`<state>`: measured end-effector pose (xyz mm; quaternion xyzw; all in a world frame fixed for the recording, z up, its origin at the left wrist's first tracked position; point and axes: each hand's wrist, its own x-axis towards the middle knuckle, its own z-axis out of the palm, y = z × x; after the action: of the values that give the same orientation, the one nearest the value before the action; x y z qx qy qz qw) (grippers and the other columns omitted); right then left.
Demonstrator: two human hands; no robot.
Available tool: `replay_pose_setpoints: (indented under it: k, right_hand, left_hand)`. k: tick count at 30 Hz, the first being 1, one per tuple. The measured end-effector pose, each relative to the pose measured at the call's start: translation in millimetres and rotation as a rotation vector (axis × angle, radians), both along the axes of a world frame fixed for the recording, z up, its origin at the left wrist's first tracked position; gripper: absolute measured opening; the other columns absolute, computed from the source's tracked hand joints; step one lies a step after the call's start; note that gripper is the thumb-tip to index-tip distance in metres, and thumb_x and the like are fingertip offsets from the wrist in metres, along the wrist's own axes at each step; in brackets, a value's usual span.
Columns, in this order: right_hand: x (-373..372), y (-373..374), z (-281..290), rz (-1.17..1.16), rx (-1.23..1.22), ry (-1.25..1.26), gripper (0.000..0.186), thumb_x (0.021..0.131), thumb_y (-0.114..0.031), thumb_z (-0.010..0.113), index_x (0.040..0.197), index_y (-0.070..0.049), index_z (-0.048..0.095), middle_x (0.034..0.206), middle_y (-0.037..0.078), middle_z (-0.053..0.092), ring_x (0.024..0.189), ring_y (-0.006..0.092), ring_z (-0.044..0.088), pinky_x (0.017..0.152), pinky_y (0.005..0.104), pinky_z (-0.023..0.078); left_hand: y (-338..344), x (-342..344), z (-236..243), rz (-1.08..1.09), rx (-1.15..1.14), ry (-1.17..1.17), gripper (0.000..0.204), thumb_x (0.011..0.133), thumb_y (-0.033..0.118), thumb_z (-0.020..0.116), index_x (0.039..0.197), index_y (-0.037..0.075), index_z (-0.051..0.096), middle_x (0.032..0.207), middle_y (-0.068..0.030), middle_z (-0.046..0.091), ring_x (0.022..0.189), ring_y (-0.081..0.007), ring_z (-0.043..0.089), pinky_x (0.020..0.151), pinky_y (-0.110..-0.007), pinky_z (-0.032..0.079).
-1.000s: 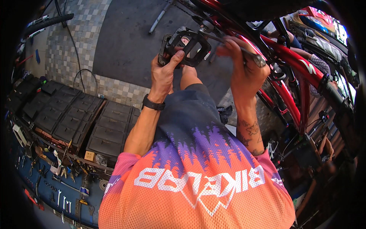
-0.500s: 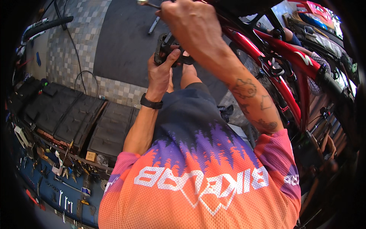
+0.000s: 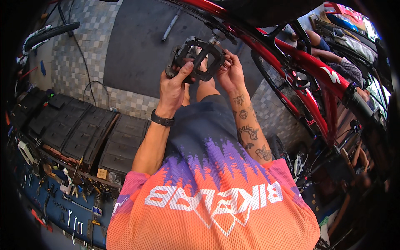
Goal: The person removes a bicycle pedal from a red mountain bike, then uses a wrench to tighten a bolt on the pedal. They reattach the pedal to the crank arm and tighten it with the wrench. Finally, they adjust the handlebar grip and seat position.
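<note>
In front of my legs, two black flat bike pedals are held close together. My left hand [image 3: 174,85] grips them from below, its thumb lying over the front. The nearer pedal [image 3: 218,56] has an open cage body, and its silver axle points up and away towards the bike. Partly behind it, at left, is the other pedal [image 3: 178,56]. My right hand [image 3: 231,75] is at the right edge of the nearer pedal, its bent fingertips pinching that side. Its palm is turned partly up, and the fingers are partly hidden by the pedal.
A red bike frame [image 3: 300,55] stands close on my right. On the dark floor mat [image 3: 133,46] ahead is a silver rod [image 3: 171,27]. Black drawer units [image 3: 83,123] and a blue tool board [image 3: 58,208] are at left. Another person [image 3: 348,68] is at far right.
My right hand has come down from the bike to the pedals; the metal tool it carried is out of view. My left hand has stayed nearly in place, the pedals now turned and plainer to see.
</note>
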<state>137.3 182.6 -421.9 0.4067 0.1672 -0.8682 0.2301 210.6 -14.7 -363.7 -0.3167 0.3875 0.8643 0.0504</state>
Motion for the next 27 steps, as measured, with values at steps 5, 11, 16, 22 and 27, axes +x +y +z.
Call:
replay_pose_setpoints:
  k: [5, 11, 16, 22, 27]
  right_hand:
    - [30, 11, 42, -0.104, 0.551, 0.152, 0.021, 0.109, -0.023, 0.059, 0.112, -0.002, 0.061, 0.085, 0.006, 0.066, 0.066, 0.0171, 0.061, 0.062, 0.0311, 0.051]
    - [28, -11, 141, 0.143, 1.261, 0.855, 0.024, 0.113, -0.02, 0.055, 0.115, 0.003, 0.06, 0.089, 0.016, 0.075, 0.069, 0.0205, 0.073, 0.065, 0.0321, 0.061]
    - [-14, -40, 167, 0.43, 1.379, 1.117, 0.015, 0.107, -0.008, 0.065, 0.11, 0.006, 0.068, 0.09, 0.013, 0.077, 0.075, 0.0153, 0.076, 0.065, 0.0286, 0.063]
    - [-51, -68, 178, 0.813, 1.776, 1.473, 0.013, 0.1, -0.015, 0.073, 0.1, -0.002, 0.073, 0.082, 0.011, 0.077, 0.068, 0.018, 0.077, 0.058, 0.028, 0.059]
    - [-81, -130, 161, 1.169, 2.198, 1.62, 0.026, 0.102, -0.028, 0.069, 0.087, -0.007, 0.074, 0.07, 0.012, 0.072, 0.067, 0.026, 0.077, 0.055, 0.0351, 0.059]
  left_hand:
    - [-3, -2, -1, -0.01, 0.062, -0.02, 0.027, 0.098, 0.022, 0.079, 0.116, 0.002, 0.075, 0.099, -0.005, 0.076, 0.087, -0.0128, 0.069, 0.074, -0.029, 0.054]
    - [-4, -1, -2, -0.025, 0.085, -0.027, 0.025, 0.098, 0.021, 0.079, 0.116, 0.004, 0.076, 0.099, -0.0026, 0.075, 0.086, -0.0121, 0.069, 0.073, -0.028, 0.054]
    - [-5, -2, -5, -0.029, 0.075, -0.029, 0.024, 0.097, 0.021, 0.081, 0.115, 0.005, 0.077, 0.097, -0.0003, 0.073, 0.086, -0.011, 0.067, 0.073, -0.027, 0.054]
    - [-5, -1, -6, -0.006, 0.101, -0.019, 0.024, 0.094, 0.02, 0.083, 0.113, 0.006, 0.077, 0.095, 0.0015, 0.072, 0.086, -0.01, 0.067, 0.071, -0.027, 0.056]
    - [-2, -1, -9, 0.019, 0.102, 0.005, 0.023, 0.096, 0.018, 0.082, 0.113, 0.004, 0.077, 0.093, 0.0012, 0.072, 0.085, -0.0103, 0.068, 0.07, -0.028, 0.057]
